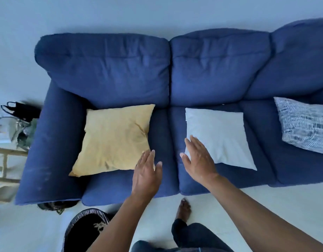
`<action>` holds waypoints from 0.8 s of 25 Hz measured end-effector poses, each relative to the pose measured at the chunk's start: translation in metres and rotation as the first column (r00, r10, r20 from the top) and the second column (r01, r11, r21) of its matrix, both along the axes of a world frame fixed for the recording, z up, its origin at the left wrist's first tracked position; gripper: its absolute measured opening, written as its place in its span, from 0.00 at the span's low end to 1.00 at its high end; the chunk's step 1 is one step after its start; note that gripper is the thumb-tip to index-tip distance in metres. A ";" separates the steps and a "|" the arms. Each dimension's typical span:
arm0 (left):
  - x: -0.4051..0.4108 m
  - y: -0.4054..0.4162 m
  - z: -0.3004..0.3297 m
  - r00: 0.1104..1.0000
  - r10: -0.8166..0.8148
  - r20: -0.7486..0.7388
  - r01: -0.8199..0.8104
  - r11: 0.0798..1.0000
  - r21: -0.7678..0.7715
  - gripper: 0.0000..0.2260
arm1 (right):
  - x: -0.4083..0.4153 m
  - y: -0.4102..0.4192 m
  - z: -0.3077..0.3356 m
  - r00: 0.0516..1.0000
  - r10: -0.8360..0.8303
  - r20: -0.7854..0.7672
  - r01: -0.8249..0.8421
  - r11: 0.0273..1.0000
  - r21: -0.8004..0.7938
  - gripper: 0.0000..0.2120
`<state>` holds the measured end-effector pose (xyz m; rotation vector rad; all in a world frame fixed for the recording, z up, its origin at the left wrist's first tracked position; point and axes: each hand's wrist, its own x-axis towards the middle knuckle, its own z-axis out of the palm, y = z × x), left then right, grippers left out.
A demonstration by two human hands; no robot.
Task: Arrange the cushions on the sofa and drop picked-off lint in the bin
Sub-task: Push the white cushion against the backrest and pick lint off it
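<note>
A blue sofa [162,75] fills the view. A yellow cushion [113,139] lies flat on its left seat. On the middle seat lies a white cushion [220,137], also flat. A blue-and-white patterned cushion [304,126] rests on the right seat, partly cut off by the frame. My left hand [147,176] hovers open over the yellow cushion's near right corner. My right hand [198,159] is open, fingers together, over the white cushion's near left corner. A bin with a black liner [84,228] stands on the floor in front of the sofa's left end.
The sofa's left armrest [47,146] borders a side table [4,157] holding a dark bag [20,110] and clutter. White floor [248,202] runs along the sofa's front. My bare foot [183,210] and leg stand close to the seat edge.
</note>
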<state>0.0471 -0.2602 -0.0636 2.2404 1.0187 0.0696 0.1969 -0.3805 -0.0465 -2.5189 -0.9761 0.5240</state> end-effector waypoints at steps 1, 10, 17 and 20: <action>0.019 -0.007 -0.001 1.000 -0.019 0.003 0.019 1.000 -0.010 0.24 | 0.017 -0.009 0.002 1.000 -0.023 0.002 0.023 1.000 -0.004 0.27; 0.155 -0.034 -0.012 0.982 -0.190 -0.012 0.189 0.980 -0.055 0.24 | 0.141 -0.054 0.004 0.980 -0.190 -0.064 0.190 0.982 -0.018 0.28; 0.262 -0.015 -0.024 0.975 -0.222 0.004 0.221 0.972 -0.080 0.24 | 0.217 -0.077 0.000 0.965 -0.243 -0.101 0.229 0.965 -0.132 0.28; 0.297 -0.013 -0.029 0.962 -0.269 -0.038 0.267 0.962 -0.056 0.24 | 0.251 -0.079 -0.007 0.959 -0.264 -0.099 0.248 0.957 -0.150 0.28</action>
